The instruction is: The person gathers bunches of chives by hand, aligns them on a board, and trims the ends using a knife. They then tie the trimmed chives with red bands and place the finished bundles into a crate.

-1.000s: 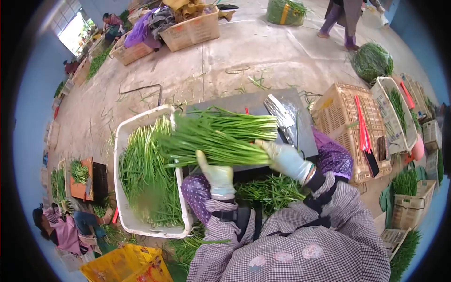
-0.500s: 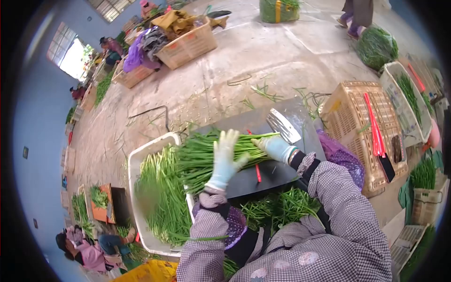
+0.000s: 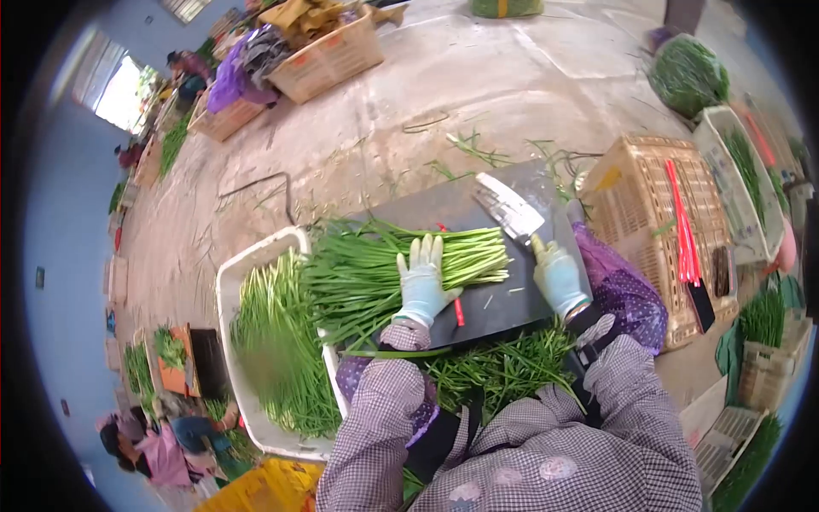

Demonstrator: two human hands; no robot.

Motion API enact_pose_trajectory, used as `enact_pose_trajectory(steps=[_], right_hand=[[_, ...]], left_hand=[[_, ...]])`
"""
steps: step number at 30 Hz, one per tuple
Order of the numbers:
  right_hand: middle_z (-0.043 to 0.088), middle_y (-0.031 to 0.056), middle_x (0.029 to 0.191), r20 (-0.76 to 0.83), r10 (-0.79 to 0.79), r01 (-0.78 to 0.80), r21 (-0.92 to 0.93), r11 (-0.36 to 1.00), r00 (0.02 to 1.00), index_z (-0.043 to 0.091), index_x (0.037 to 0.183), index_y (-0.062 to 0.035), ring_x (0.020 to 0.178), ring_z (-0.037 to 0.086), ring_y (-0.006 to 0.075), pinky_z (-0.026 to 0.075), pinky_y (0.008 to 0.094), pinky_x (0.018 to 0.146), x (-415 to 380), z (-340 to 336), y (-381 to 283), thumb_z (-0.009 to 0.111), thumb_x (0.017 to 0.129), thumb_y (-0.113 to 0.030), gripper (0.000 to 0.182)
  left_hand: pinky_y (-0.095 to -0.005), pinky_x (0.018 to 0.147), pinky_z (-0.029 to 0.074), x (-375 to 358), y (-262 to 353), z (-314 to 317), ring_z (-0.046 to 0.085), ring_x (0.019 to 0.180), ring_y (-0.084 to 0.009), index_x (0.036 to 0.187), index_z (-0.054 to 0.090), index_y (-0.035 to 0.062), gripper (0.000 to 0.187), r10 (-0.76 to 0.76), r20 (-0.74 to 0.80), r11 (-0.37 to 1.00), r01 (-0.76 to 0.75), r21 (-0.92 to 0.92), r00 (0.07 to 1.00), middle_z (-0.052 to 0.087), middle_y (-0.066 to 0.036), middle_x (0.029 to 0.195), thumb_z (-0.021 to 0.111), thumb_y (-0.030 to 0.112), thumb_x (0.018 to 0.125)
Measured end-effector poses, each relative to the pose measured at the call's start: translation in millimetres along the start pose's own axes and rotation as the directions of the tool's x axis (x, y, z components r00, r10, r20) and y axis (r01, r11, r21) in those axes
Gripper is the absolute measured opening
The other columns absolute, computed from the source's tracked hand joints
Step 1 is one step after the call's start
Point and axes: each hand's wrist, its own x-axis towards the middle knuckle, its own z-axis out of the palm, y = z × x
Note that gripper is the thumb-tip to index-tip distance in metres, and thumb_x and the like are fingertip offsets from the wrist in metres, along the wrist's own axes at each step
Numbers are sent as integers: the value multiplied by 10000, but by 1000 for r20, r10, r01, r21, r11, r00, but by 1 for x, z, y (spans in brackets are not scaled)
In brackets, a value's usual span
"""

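A thick bundle of long green stalks (image 3: 367, 277), like chives, lies across a dark board (image 3: 418, 203), its pale cut ends to the right. My left hand (image 3: 422, 280), in a pale glove, rests flat on the bundle with fingers spread. A red strip (image 3: 459, 312) shows under the bundle. My right hand (image 3: 559, 277), also gloved, is closed at the near end of a cleaver (image 3: 509, 207); the handle is hidden by it. The broad blade lies on the board, pointing away, apart from the stalks. Small pale scraps lie near the cut ends.
A white crate (image 3: 223, 294) of stalks stands left of the board. Loose greens (image 3: 503, 371) lie below its near edge. At right, an upturned crate (image 3: 627, 183) bears red strips (image 3: 680, 222). A seated person (image 3: 158, 448) is at lower left.
My right hand has left the cut ends of the bundle and moved to the cleaver. My left hand now presses flat on the stalks. The view has shifted slightly.
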Motion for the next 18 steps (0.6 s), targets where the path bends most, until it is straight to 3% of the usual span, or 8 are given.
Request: enact_pose_trajectory(steps=[3, 5, 7, 10, 13, 16, 17, 18], right_hand=[[649, 85, 1044, 146, 38, -58, 140, 988, 989, 591, 1448, -95, 924, 655, 279, 517, 434, 767, 38, -52, 14, 776, 837, -298, 669], [673, 150, 1225, -210, 23, 16, 185, 983, 978, 614, 1405, -78, 1027, 648, 308, 500, 456, 889, 59, -76, -14, 769, 871, -328, 610], [672, 185, 1285, -141, -5, 85, 566, 820, 990, 651, 1365, -56, 1206, 624, 327, 483, 477, 1022, 77, -119, -68, 748, 904, -328, 544], [624, 135, 1434, -304, -145, 274, 438, 857, 942, 585, 1473, -107, 1351, 557, 316, 359, 516, 1175, 88, -82, -137, 633, 990, -358, 547], [717, 60, 1119, -244, -127, 237, 499, 833, 961, 688, 1314, -132, 1064, 650, 276, 445, 478, 1003, 96, -33, -155, 577, 999, -253, 354], [706, 81, 990, -246, -180, 268, 395, 879, 952, 734, 1148, -132, 962, 656, 309, 473, 473, 914, 99, -30, -152, 554, 1009, -238, 251], [686, 108, 902, -337, -194, 322, 384, 865, 921, 711, 1016, -119, 868, 656, 335, 493, 492, 835, 102, -22, -149, 540, 1013, -235, 207], [665, 121, 843, -210, -231, 286, 284, 915, 950, 676, 945, -110, 793, 652, 331, 509, 491, 761, 105, -8, -147, 530, 1015, -219, 195]], left_hand=[[-645, 1267, 177, -4, 7, -11, 245, 1596, -358, 1675, 254, 93, 1301, -28, -5, 999, 28, 38, 1000, 294, -139, 1724, 925, 549, 658], [-645, 1265, 181, -4, 11, -13, 249, 1596, -355, 1678, 250, 97, 1302, -66, -6, 996, 66, 59, 998, 292, -139, 1724, 921, 554, 660], [-643, 1263, 185, -4, 15, -4, 249, 1598, -350, 1681, 239, 98, 1301, -99, -58, 993, 103, 62, 993, 296, -137, 1720, 912, 547, 663], [-636, 1266, 179, -2, 9, 49, 248, 1601, -348, 1680, 234, 71, 1302, -100, -323, 955, 183, 236, 941, 295, -152, 1720, 898, 536, 661], [-647, 1272, 150, -16, 7, -13, 209, 1611, -389, 1668, 232, 12, 1259, -78, 18, 997, 78, -29, 997, 257, -216, 1724, 877, 507, 708], [-616, 1284, 144, -47, -25, -49, 198, 1610, -412, 1663, 248, 7, 1125, -47, -30, 883, 28, -468, 998, 259, -249, 1717, 811, 507, 828], [-594, 1290, 140, -74, -42, -66, 282, 1589, -379, 1652, 325, 56, 942, -61, -199, 817, -66, -573, 978, 354, -224, 1686, 760, 453, 916], [-525, 1288, 224, -114, -57, -103, 391, 1544, -322, 1608, 430, 70, 733, -113, -317, 752, -127, -646, 942, 447, -187, 1644, 714, 318, 979]])
